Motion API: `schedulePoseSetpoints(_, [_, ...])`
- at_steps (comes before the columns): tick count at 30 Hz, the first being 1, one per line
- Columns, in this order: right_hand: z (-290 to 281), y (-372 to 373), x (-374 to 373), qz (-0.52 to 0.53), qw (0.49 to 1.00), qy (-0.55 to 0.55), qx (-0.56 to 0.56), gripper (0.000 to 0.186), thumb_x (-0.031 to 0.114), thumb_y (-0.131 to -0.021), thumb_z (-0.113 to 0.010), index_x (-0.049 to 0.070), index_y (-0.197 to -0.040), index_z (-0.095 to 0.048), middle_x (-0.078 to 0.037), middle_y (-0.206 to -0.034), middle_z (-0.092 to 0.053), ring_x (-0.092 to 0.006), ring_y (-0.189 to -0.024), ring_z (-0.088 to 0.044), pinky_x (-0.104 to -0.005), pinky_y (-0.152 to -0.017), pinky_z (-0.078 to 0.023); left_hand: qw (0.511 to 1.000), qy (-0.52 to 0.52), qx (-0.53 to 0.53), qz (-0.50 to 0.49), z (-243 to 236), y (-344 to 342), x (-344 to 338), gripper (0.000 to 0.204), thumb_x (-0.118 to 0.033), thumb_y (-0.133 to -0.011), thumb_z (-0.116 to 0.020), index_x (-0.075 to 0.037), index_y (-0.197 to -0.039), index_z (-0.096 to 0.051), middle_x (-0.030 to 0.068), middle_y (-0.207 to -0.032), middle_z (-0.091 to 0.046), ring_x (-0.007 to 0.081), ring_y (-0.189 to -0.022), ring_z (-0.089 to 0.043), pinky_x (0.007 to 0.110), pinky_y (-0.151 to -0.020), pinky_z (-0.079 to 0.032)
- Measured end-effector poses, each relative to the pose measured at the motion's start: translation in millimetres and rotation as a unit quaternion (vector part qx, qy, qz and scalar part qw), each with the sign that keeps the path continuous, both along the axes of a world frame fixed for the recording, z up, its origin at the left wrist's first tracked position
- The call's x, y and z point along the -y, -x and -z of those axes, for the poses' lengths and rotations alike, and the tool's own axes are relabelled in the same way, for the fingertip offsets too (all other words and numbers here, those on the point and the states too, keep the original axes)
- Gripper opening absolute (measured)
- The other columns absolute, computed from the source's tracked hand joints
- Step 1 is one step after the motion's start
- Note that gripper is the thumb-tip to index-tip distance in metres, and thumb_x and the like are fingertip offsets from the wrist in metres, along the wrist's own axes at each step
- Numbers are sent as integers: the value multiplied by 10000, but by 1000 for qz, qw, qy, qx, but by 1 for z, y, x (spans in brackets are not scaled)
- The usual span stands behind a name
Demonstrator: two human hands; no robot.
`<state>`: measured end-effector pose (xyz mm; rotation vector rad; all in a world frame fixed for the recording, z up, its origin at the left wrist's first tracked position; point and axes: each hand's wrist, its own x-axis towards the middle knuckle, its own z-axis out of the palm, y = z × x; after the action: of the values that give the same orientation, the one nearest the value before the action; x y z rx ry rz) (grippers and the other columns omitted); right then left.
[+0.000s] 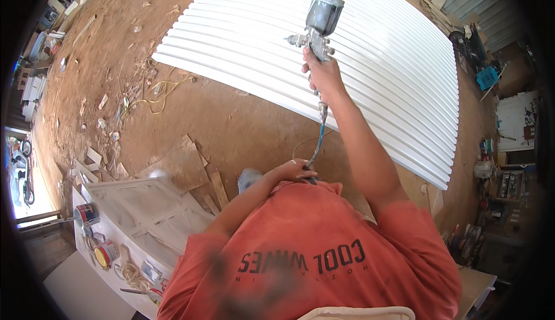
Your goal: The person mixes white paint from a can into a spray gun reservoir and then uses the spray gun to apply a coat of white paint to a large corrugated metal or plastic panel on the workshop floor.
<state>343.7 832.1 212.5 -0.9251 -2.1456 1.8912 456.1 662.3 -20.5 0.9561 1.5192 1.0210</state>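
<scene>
My right hand (325, 78) is wrapped round the handle of a spray gun (317, 41), held out over a broad white ribbed surface (243, 37). A grey paint cup (325, 13) sits on top of the gun, and its nozzle points left. From the bottom of the handle a blue air hose (319, 138) runs down toward my body. Close in front of my red shirt, my left hand (292, 170) is closed round that hose. Its fingertips are partly hidden.
Brown dirt floor (231, 112) with scattered scraps and a yellow cord (165, 91) lies at the left. Paint cans (106, 253) stand near a panelled board (156, 204) at the lower left. A blue crate (487, 78) and cluttered shelves (511, 184) line the right.
</scene>
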Motion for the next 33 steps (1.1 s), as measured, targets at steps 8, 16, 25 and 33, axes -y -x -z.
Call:
schedulePoseSetpoints(8, [33,-17,-80,102,991,-56,70,371,404,-947,-640,66,-800,-609,6,-599,-506,-85,-420,-394,-286,-375,-342,958,122,-240,-96,52,32,81,391,-408,-847,-678,-18,-872,-681,230,-908,-679,394,-886,-653,459,-766,-510])
schedulePoseSetpoints(16, [60,-108,-156,282,929,-190,147,476,462,-911,-650,10,-764,-641,-66,-615,-578,-177,-508,-530,-364,-478,-411,994,80,-55,-49,-46,77,75,285,-264,-823,-695,11,-780,-632,118,-681,-587,186,-645,-550,366,-619,-454])
schedulePoseSetpoints(25, [79,-37,-121,235,920,-249,192,600,537,-866,-649,-59,-914,-700,-281,-830,-686,-437,-871,-678,-472,-753,-506,995,90,-29,-18,-104,141,109,382,-276,-835,-752,-9,-666,-539,-10,-585,-419,69,-602,-375,313,-526,-331])
schedulePoseSetpoints(33, [56,111,-22,44,945,-294,140,621,589,-876,-593,-14,-995,-689,-271,-897,-687,-432,-919,-662,-485,-791,-509,993,67,35,-95,-98,167,168,281,-183,-843,-721,14,-715,-567,81,-593,-457,91,-621,-419,324,-556,-373])
